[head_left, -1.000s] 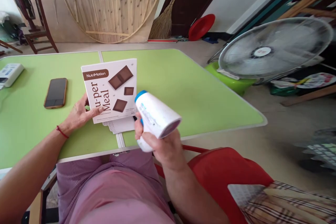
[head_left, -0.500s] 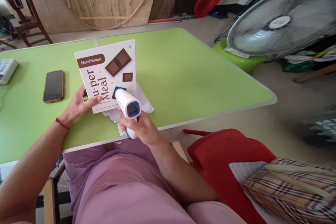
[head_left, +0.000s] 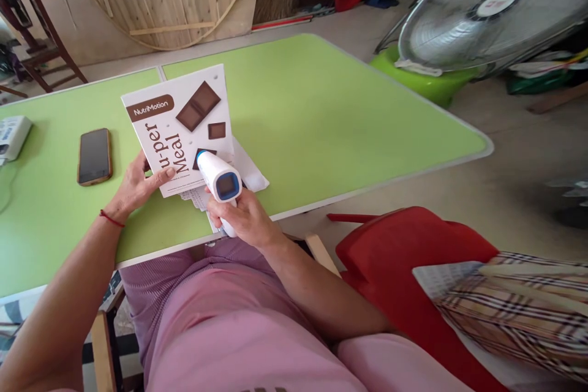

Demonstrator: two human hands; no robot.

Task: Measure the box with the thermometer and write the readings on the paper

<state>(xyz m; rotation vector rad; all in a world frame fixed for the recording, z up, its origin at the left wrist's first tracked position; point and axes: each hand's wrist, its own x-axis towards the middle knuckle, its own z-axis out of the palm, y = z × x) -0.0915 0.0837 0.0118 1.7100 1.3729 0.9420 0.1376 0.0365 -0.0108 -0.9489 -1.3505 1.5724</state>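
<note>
My left hand (head_left: 142, 182) grips the lower left edge of a white NutriMotion carton (head_left: 202, 146), thumb on its front. Brown chocolate pieces are printed on the carton, which stands tilted above the green table; its depth is hidden. In my right hand (head_left: 243, 215) is a white and blue infrared thermometer (head_left: 219, 176), fingers wrapped round its handle. Its nose points at the carton's lower front, and its small dark screen faces me. I cannot tell whether the nose touches the carton. Beneath and behind lie a white packet or sheet (head_left: 252, 173) and a slip with small print (head_left: 196, 198).
The green table (head_left: 340, 110) has a phone (head_left: 94, 156) at the left and a white power strip (head_left: 13, 138) farther left. A large fan (head_left: 496, 6) stands at the right beyond the table. A red chair (head_left: 404, 257) with a plaid bag (head_left: 542, 306) is beside me.
The view has shifted slightly. Both hands keep their hold on the carton and the thermometer, and the thermometer remains aimed at the carton's lower front.
</note>
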